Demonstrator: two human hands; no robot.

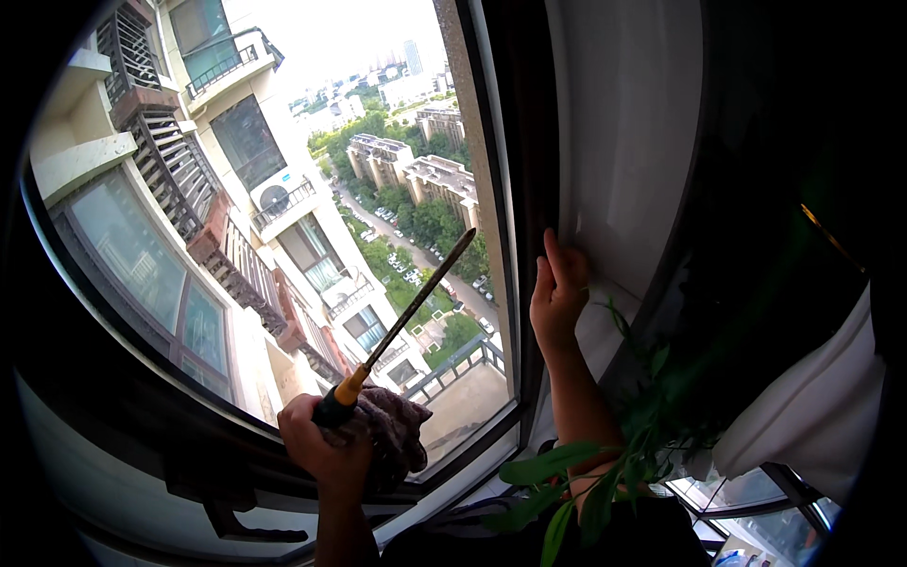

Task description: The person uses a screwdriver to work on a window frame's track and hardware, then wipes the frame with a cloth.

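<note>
My left hand [323,449] is closed round the dark and yellow handle of a screwdriver [350,386]. Its long, dull metal shaft slants up and to the right in front of the open window view. A bunched brown patterned cloth [399,430] hangs at the same hand, against the handle. My right hand [559,295] is raised beside the dark window frame [537,142], index finger stretched upward and thumb apart. Nothing shows in it. Whether its fingertips touch the frame I cannot tell.
A window handle [250,524] juts from the dark sash at lower left. Green plant leaves [557,463] reach up near my right forearm. White fabric [803,397] hangs at right. Outside, far below, lie a street, trees and buildings; a balcony railing [463,364] stands beyond the sill.
</note>
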